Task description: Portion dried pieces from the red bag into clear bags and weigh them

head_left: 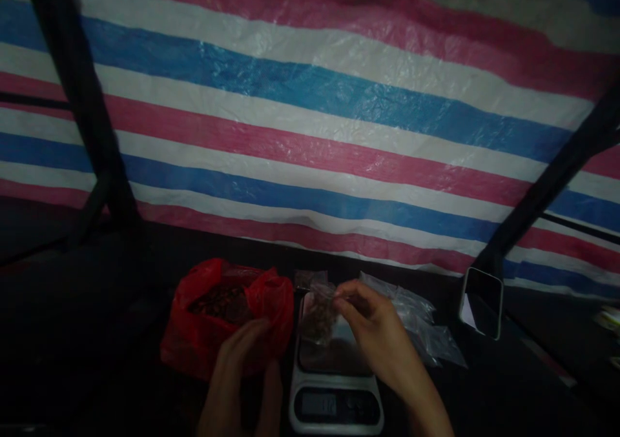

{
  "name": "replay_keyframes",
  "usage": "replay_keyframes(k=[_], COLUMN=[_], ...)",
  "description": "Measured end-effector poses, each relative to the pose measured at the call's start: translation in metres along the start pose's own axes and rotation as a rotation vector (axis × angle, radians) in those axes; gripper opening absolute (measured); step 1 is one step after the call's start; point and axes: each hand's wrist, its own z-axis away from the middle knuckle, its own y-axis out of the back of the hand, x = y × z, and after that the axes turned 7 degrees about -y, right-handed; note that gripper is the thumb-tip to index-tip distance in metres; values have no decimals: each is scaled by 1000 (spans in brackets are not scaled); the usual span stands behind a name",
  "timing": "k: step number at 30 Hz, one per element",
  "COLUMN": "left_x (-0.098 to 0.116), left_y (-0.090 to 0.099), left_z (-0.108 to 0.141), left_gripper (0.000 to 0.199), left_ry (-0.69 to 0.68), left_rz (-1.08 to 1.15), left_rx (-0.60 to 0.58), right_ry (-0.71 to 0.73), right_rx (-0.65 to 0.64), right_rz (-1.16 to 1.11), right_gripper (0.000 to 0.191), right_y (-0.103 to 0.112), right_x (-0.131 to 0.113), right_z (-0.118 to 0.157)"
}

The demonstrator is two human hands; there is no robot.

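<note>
My right hand [375, 330] pinches the top edge of a small clear plastic bag [317, 317] with brownish contents too blurred to name. The bag is over the metal plate of a white digital kitchen scale [336, 385]; I cannot tell whether it rests on it. Digits on the scale's display are too dim to read surely. My left hand [242, 366], fingers apart and a little smeared, is at the front of a red plastic bag [186, 334]. Inside that open bag lie many small dark brown pieces [223, 301].
Flat clear plastic bags [416, 314] lie right of the scale. Behind it is another small clear bag [310, 279]. A phone [481, 304] leans near a dark slanted pole [537, 192]. Striped plastic sheeting [310, 140] hangs behind the dark table; another pole [82, 95] stands left.
</note>
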Motion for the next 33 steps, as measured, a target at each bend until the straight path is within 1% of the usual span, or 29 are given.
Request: replay_keyframes(k=[3,5,7,9,11,12,15,18,20,23,24,26,28,30,33], left_x=[-6,-10,-16,-21,-25,-26,-25,-25,-25,-26,-25,-24,-22,-22,-27], left_y=[5,8,10,11,10,10,12,17,20,21,22,23,22,20,15], left_z=[-13,-19,-22,-22,-21,-20,-19,-21,-23,-26,-26,-26,-26,-24,-21], left_gripper=[44,49,50,53,60,63,67,65,63,65,66,64,60,59,61], left_ry=[275,421,528,626,715,748,797,806,838,923,934,910,892,917,1000], left_rz=[161,258,336,393,459,495,573,582,601,615,611,601,601,619,634], left_rx=[-44,-45,-41,-45,-69,-88,-171,-240,-220,-161,-162,-196,-205,-196,-140], right_ry=[45,56,30,-21,-65,-80,-89,-83,-71,-45,-39,-35,-36,-36,-25], right_rx=[-90,-108,-66,18,79,87,63,51,60,55,49,35,47,63,69], right_rz=[-81,-110,-117,-79,-21,4,80,151,186,209,217,241,253,247,251], right_gripper=[13,14,22,32,38,40,39,32,28,23,22,23,23,22,22], right_y=[-31,-56,-81,-102,-117,-122,-132,-138,-141,-144,-145,-146,-147,-147,-148], right_x=[-27,-38,-45,-47,-47,-48,-51,-54,-55,-55,-55,-54,-54,-53,-50], right_z=[-2,-6,-12,-19,-25,-28,-33,-34,-33,-32,-32,-31,-30,-29,-28])
